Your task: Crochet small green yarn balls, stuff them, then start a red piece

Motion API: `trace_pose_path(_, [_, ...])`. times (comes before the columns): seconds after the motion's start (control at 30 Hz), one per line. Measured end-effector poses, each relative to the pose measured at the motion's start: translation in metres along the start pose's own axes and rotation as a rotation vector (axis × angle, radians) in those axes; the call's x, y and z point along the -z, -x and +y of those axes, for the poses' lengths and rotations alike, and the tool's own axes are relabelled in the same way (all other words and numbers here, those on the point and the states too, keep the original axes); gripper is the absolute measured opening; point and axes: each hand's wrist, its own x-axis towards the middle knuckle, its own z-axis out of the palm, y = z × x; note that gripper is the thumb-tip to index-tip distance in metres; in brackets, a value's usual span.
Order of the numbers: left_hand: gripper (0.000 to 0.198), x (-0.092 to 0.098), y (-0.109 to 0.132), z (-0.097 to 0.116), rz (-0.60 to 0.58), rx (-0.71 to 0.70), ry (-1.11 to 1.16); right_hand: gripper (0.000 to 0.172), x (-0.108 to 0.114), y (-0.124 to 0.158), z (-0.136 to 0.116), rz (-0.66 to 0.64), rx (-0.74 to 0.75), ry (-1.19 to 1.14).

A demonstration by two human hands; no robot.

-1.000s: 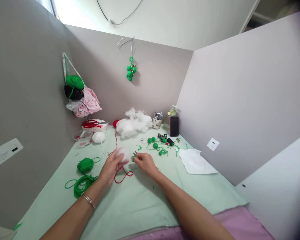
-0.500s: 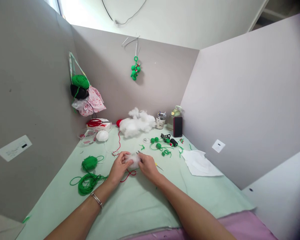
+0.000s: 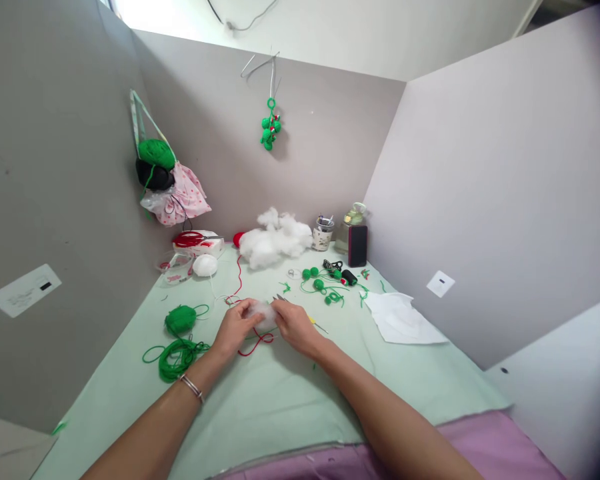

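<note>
the fiber tuft [image 3: 264, 317] is located in front of the white fiber pile [image 3: 275, 243], between the two hands. the left hand [image 3: 247, 315] pinches the tuft with thumb and fingers at its left side. the right hand [image 3: 284, 315] is closed around a pointed metal tool [image 3: 280, 297], the tips of which project past the fingers toward the fiber pile. the fingers of the right hand are at the tuft's right edge; exact contact cannot be determined.

a red yarn loop [image 3: 257, 344] lies on the tabletop [image 3: 270, 407], in front of the fiber pile and partly beneath the hands. a yellow-handled hook [image 3: 321, 326] rests forward and right of the fiber pile, near the right hand. a green yarn ball [image 3: 181, 320] and a green yarn coil [image 3: 177, 361] lie forward and left of the fiber pile. green crocheted balls [image 3: 319, 285] lie to its front right.
</note>
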Motion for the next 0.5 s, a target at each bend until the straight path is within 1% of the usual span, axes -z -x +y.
trace_pose_path(0.1, [0.027, 0.001, 0.0, -0.001, 0.029, 0.011, -0.051, 0.016, 0.003, -0.003, -0.003, -0.013, -0.04, -0.098])
trace_pose_path(0.17, [0.025, 0.0, 0.001, 0.0, 0.073, 0.016, -0.074, 0.015, 0.005, -0.004, -0.008, -0.047, -0.072, -0.188])
trace_pose_path(0.27, [0.023, -0.002, 0.004, 0.002, 0.149, 0.022, -0.079, 0.018, 0.006, -0.004, -0.017, -0.104, -0.114, -0.32])
trace_pose_path(0.4, [0.026, -0.007, 0.008, 0.002, 0.238, 0.027, -0.021, 0.021, 0.005, -0.002, -0.031, -0.114, -0.136, -0.435])
trace_pose_path(0.5, [0.026, -0.011, 0.01, 0.002, 0.265, 0.039, 0.046, 0.02, 0.004, -0.001, -0.035, -0.118, -0.152, -0.483])
